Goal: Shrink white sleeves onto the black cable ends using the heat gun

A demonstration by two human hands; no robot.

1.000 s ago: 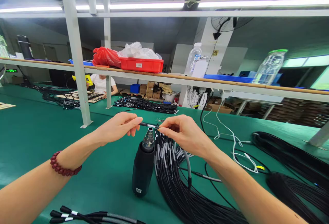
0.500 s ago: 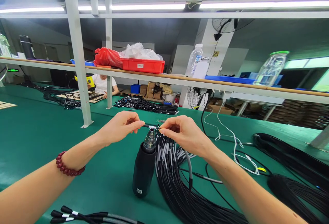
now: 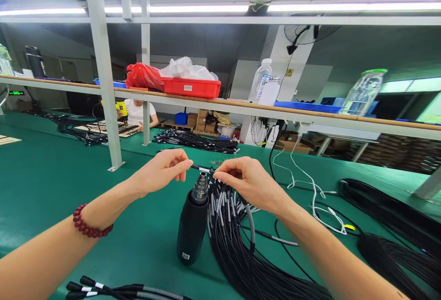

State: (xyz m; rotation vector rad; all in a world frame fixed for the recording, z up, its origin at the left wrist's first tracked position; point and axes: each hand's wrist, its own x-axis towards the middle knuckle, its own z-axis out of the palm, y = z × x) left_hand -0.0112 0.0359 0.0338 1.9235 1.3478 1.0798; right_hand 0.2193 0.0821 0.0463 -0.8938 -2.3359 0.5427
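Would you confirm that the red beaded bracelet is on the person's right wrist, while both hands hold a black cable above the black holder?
The head view shows the bracelet on the left wrist, not the right; the left hand and right hand hold the cable above the holder.

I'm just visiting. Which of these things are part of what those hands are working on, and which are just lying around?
Seemingly part of the work:
the left hand and right hand, both pinching a thin black cable
an upright black tool with a metal nozzle
a bundle of black cables with white-banded ends

Seemingly just lying around:
a red crate
a clear plastic jar
a wall fan
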